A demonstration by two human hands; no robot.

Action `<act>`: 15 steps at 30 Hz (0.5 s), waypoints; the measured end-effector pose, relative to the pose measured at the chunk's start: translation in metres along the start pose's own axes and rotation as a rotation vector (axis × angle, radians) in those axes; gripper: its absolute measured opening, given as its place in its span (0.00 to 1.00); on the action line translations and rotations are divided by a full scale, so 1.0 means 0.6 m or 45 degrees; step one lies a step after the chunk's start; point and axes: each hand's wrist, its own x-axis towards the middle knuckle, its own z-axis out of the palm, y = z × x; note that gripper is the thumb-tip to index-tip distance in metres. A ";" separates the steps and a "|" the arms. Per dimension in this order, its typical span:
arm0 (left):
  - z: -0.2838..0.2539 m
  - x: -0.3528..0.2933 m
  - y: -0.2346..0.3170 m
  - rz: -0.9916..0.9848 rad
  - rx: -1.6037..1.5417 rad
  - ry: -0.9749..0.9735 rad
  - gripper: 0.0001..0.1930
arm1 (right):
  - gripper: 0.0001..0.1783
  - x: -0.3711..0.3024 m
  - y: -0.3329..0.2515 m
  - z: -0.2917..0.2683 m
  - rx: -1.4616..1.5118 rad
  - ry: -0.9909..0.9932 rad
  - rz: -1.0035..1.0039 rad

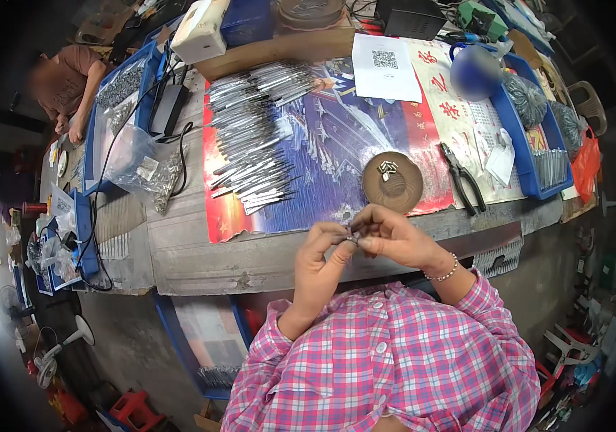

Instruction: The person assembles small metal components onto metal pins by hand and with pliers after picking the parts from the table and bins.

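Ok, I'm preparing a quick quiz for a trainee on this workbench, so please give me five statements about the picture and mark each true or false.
1. The left hand and right hand meet at the fingertips, pinching a small part. True.
2. The wearer's shirt is plain green. False: the shirt is pink plaid.
3. Small metal pieces lie in the round brown dish. True.
4. The pliers lie to the left of the dish. False: the pliers lie to its right.
5. The white sheet with a square code is farther from the wearer than the dish. True.
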 end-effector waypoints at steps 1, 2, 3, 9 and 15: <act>-0.001 0.003 0.000 0.065 -0.070 0.033 0.06 | 0.13 0.001 0.010 0.000 0.002 0.000 -0.002; -0.004 0.005 -0.008 0.081 -0.095 0.026 0.06 | 0.14 0.005 0.017 0.005 -0.025 -0.095 -0.057; -0.003 0.008 -0.009 0.078 -0.094 0.023 0.06 | 0.15 0.008 0.019 0.014 -0.053 -0.190 -0.113; 0.021 0.012 0.018 -0.054 -0.152 -0.012 0.07 | 0.15 0.006 0.046 0.027 -0.032 -0.299 0.068; 0.014 0.012 0.022 0.296 0.198 0.157 0.07 | 0.17 0.002 0.024 0.049 -0.496 -0.100 -0.135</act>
